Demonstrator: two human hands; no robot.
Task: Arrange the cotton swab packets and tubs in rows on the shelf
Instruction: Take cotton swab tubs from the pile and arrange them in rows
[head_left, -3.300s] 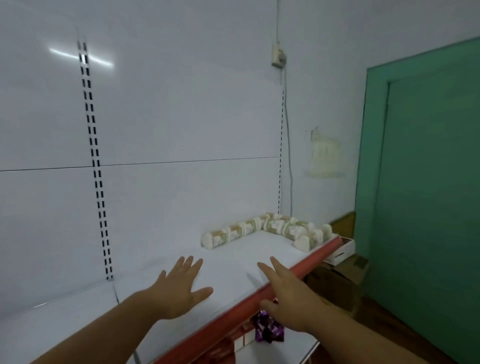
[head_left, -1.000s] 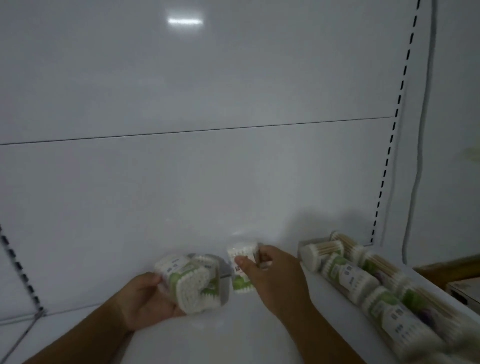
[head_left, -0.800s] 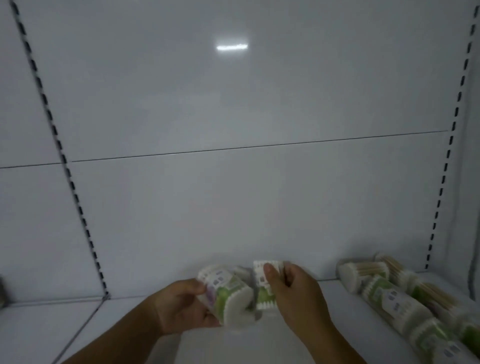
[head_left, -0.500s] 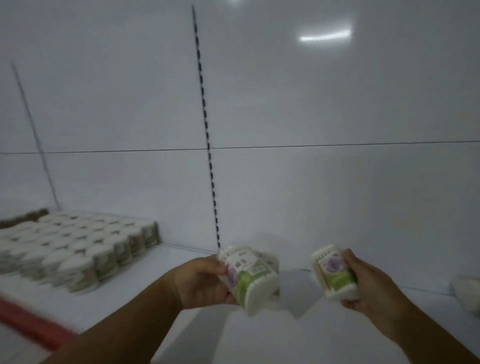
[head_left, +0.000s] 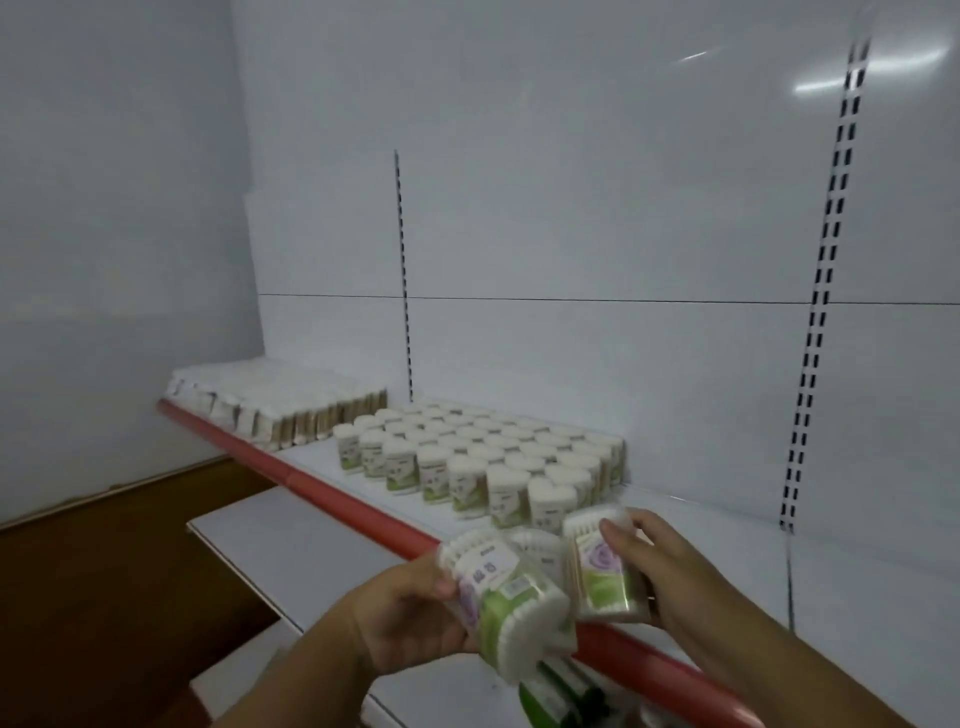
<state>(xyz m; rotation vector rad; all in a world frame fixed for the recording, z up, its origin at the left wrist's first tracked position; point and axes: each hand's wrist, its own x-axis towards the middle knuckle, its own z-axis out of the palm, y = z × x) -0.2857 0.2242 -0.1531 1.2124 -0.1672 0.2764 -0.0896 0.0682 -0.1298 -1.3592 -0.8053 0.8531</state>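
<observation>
Facing white metal shelf (head_left: 727, 545) w/ red lip, stocked tub rows (head_left: 483, 462) at 11 o'clock; left hand (head_left: 410, 618) clasps clear green-labelled swab-tub bundle (head_left: 509, 597), right hand (head_left: 670, 566) pinches single tub (head_left: 597, 571), 6 o'clock. Prob. light, slick plastic; grip sides.

Your left hand (head_left: 410, 618) held two tubs (head_left: 504, 597) before the shelf (head_left: 727, 530), with your right hand (head_left: 660, 566) holding a single tub (head_left: 602, 571) just to their right. Behind them rows of tubs (head_left: 483, 457) stood on the shelf, stacked packets (head_left: 280, 405) further left, a lower shelf (head_left: 291, 535) beneath.
</observation>
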